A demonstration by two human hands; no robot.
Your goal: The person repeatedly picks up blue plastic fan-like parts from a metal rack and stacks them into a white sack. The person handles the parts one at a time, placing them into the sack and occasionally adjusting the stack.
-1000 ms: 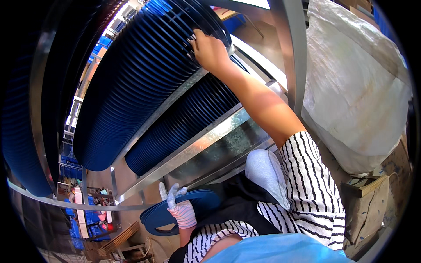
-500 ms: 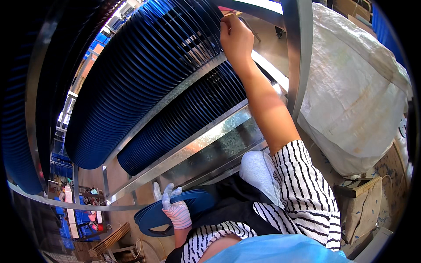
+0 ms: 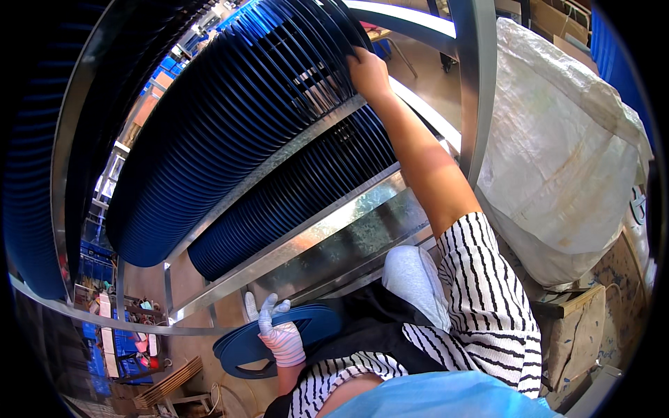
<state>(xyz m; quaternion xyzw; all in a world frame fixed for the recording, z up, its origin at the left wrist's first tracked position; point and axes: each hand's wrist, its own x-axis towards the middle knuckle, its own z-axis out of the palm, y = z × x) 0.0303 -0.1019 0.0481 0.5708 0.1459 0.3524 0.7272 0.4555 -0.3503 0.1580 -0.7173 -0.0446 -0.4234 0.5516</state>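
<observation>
A long row of dark blue round discs with cut-out openings stands on edge, closely spaced, on a metal rack. A second row of the same discs sits behind a lower rail. At the right end of the upper row, my bare right hand has its fingers closed on the rim of a disc; the fingertips are partly hidden among the discs. Low down near my body, my left hand wears a striped white glove. It supports a few loose blue discs against my side, its fingertips sticking up past their rims.
An upright metal post rises right of my forearm. Beyond it sits a large white woven sack. A box-like stand with a cloth cover is at lower right. More discs fill the far left. Blue crates lie beyond the rack.
My right hand has moved slightly down along the end of the upper row, and the end discs there have shifted with wider gaps. My left hand and its discs have stayed nearly still.
</observation>
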